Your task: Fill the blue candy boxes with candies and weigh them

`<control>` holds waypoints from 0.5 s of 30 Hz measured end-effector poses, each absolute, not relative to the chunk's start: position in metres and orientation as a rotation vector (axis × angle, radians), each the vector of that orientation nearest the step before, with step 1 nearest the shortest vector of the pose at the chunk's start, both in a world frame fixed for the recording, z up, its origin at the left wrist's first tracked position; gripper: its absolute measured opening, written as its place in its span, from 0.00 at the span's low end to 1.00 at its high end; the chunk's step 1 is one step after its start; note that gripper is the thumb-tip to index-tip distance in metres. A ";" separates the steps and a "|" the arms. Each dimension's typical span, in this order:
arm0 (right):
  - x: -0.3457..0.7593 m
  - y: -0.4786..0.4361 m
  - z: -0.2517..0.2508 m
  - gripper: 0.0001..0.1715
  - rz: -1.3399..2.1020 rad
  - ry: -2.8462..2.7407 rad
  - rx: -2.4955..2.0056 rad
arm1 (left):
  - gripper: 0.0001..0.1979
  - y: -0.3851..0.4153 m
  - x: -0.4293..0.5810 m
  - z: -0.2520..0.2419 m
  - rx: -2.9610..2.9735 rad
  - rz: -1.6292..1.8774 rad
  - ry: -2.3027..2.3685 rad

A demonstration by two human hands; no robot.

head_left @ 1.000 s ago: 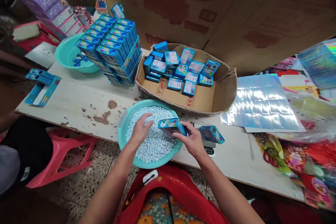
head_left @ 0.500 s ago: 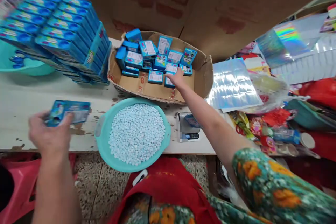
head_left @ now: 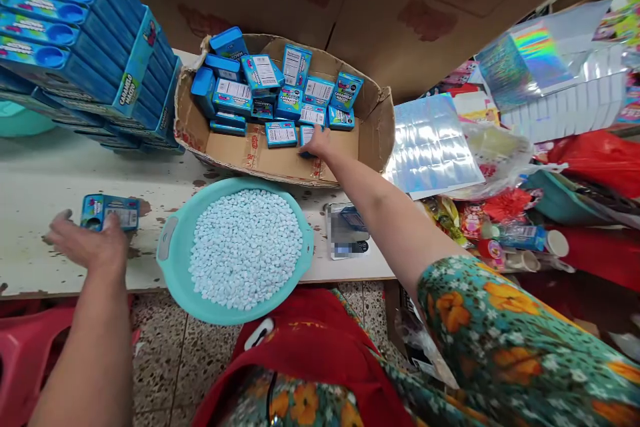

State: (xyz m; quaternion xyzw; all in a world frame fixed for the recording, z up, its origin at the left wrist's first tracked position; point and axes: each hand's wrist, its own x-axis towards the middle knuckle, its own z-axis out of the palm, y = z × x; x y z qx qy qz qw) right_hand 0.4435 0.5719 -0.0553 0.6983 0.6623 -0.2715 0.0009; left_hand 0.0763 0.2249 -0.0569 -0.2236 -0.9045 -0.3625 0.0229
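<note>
My left hand point(head_left: 90, 243) is over the table at the left, its fingers spread. Just beyond it lies a blue candy box point(head_left: 123, 212), which the thumb overlaps; the fingers stand apart from the box. My right hand point(head_left: 320, 142) reaches into a low cardboard box point(head_left: 230, 147) and has its fingers closed round a small blue carton point(head_left: 306, 133) near the front of the pile. Several more blue cartons point(head_left: 233, 95) lie jumbled there. In front stands a turquoise basin point(head_left: 165, 260) filled with pale blue candies point(head_left: 247, 247).
Tall stacks of blue boxes point(head_left: 100, 47) rise at the back left. A small scale point(head_left: 345, 230) sits right of the basin with a dark blue packet on it. Shiny holographic sheets point(head_left: 435, 143) and bagged goods crowd the right side. A pink stool point(head_left: 30, 353) stands lower left.
My left hand has lowered the blue box to the table and its fingers have spread off it. The right hand has closed on a carton in the cardboard box. The view has shifted slightly.
</note>
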 end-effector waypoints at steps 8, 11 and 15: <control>0.532 0.499 0.054 0.33 -1.063 2.925 1.747 | 0.17 0.232 0.216 0.009 -1.277 -1.239 -2.480; 0.605 0.409 0.062 0.31 -0.792 3.119 2.327 | 0.14 0.228 0.263 0.021 -1.195 -1.543 -2.659; 0.656 0.321 -0.005 0.43 -0.794 2.674 2.736 | 0.14 0.233 0.311 0.030 -1.158 -1.962 -2.822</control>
